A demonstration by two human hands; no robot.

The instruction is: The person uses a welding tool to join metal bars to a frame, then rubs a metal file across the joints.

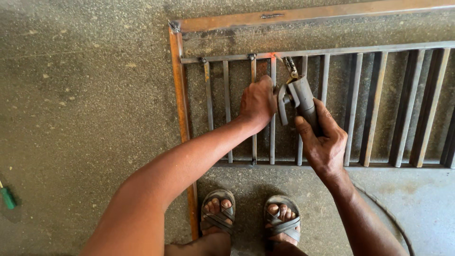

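A rusty metal grille frame (179,85) lies flat on the concrete floor, with several thin upright bars (226,95) welded between two cross rails. My left hand (257,102) is closed around one of the bars near the upper rail. My right hand (323,140) grips a grey welding electrode holder (301,97), whose jaws hold a short electrode stub (290,67) pointing at the upper rail (332,50). The two hands sit side by side over the grille's left part.
My sandalled feet (251,218) stand just below the lower rail. A cable (388,218) curves across the floor at the right. A green-handled tool (7,196) lies at the far left edge. Wider flat bars (417,109) fill the grille's right side.
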